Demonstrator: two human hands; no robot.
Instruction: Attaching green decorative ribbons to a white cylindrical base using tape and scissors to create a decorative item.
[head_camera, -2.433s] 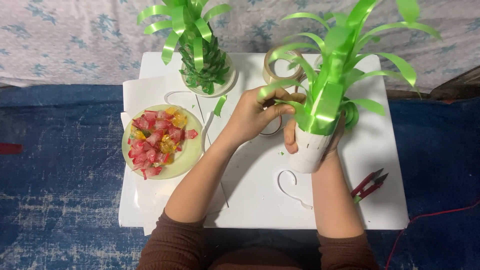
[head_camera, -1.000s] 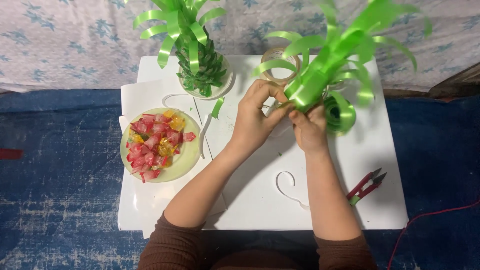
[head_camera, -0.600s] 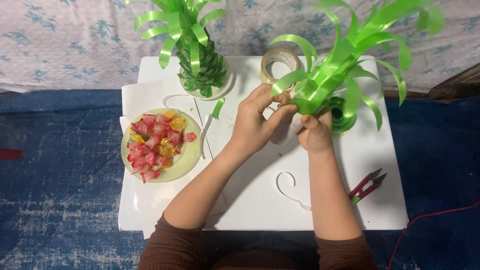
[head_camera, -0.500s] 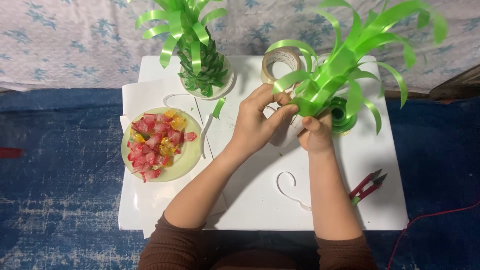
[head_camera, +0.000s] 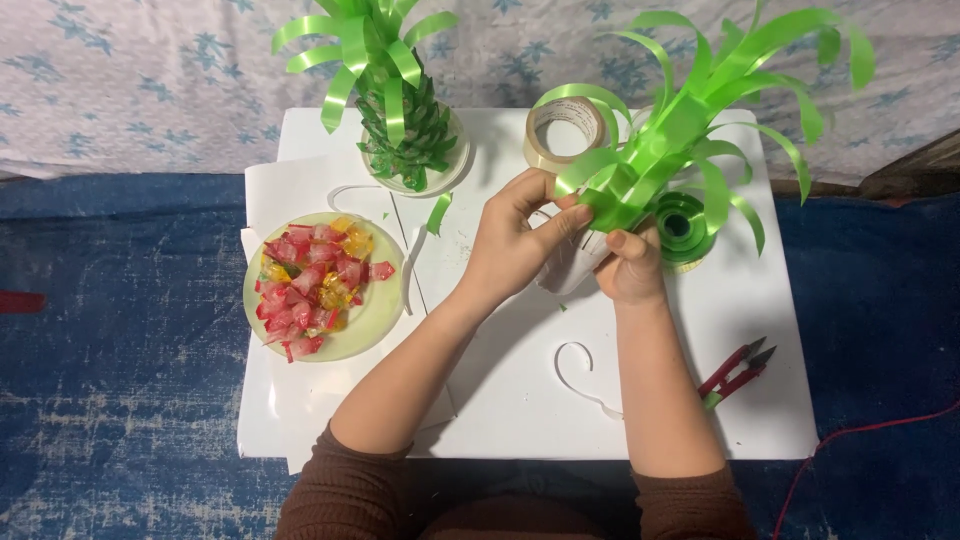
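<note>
A white cup (head_camera: 572, 268) topped with a green ribbon tuft (head_camera: 690, 120) is being held tilted above the table (head_camera: 500, 400), the right hand (head_camera: 630, 268) closed round it, the left hand (head_camera: 515, 240) pinching the tuft's base. The 2 grips being so near the wrap, the curls are probably being risked: crushing, or the tuft slipping loose.

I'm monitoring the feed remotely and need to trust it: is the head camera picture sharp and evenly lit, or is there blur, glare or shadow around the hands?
Head view: sharp overall, no motion blur on the left hand or right hand; even, soft light; faint arm shadows on the white board; slight sheen on the green ribbon bundle, no glare washing anything out; its upper strips run out of frame at the top.
</note>
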